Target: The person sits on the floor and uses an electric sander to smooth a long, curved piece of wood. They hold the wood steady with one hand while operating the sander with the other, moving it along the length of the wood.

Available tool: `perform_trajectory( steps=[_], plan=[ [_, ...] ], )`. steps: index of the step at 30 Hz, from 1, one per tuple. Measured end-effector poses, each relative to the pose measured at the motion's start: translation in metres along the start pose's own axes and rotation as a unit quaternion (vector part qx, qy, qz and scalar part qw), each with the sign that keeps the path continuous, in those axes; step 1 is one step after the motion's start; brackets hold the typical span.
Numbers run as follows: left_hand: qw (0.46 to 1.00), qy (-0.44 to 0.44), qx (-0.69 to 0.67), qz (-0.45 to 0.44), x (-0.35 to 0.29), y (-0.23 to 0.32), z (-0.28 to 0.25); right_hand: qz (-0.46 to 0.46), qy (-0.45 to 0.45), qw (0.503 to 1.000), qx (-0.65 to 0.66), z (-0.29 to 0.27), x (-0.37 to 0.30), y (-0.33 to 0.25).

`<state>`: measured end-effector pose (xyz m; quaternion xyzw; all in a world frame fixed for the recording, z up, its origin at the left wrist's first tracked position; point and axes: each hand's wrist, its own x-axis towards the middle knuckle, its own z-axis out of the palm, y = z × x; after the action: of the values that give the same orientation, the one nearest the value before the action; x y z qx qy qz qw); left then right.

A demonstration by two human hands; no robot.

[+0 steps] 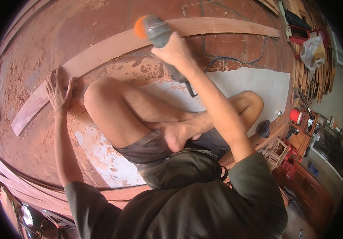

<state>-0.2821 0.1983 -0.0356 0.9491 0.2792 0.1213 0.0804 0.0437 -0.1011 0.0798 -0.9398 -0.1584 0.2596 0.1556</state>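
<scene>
A long, pale wooden plank (111, 49) lies across the dusty floor in front of my crossed legs. My left hand (59, 89) rests on its left part with the fingers spread, holding nothing. My right hand (175, 51) is wrapped around the body of a dark angle grinder (158, 32), which has an orange disc (140, 27) at its head. The disc is over or against the plank's far side; whether it touches is hard to tell. Below my right hand, the rear of the tool and its cord point back toward my legs.
A white sheet (265, 85) lies beneath my legs. The dark power cord (255, 60) curls to the right. Reddish sawdust (24, 71) covers the floor. Stacked wood strips (315, 77), a plastic bag (313, 51) and red stools (289, 161) stand right; more planks (40, 195) lie left.
</scene>
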Motion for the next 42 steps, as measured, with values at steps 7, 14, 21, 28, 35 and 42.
perform_trajectory(
  steps=[7,14,21,28,35,42],
  plan=[
    [1.000,-0.003,0.003,0.004,0.003,0.007,-0.005,0.064,0.052,0.997,0.007,-0.042,0.028,0.076],
    [1.000,-0.011,0.003,-0.005,0.004,0.008,-0.009,0.029,0.065,0.997,0.033,-0.007,0.007,0.003],
    [0.999,-0.012,0.033,-0.001,0.002,0.002,0.000,-0.033,-0.022,0.999,0.021,0.025,-0.004,-0.025],
    [1.000,-0.023,0.017,-0.005,-0.003,0.005,-0.008,0.038,0.028,0.999,0.024,-0.031,0.010,0.052],
    [1.000,-0.006,0.015,0.004,0.003,0.009,-0.013,0.058,0.043,0.997,0.026,-0.013,0.018,0.027],
    [1.000,-0.004,0.001,0.001,0.004,0.014,-0.012,-0.042,-0.068,0.996,0.034,0.038,-0.017,-0.056]
  ],
)
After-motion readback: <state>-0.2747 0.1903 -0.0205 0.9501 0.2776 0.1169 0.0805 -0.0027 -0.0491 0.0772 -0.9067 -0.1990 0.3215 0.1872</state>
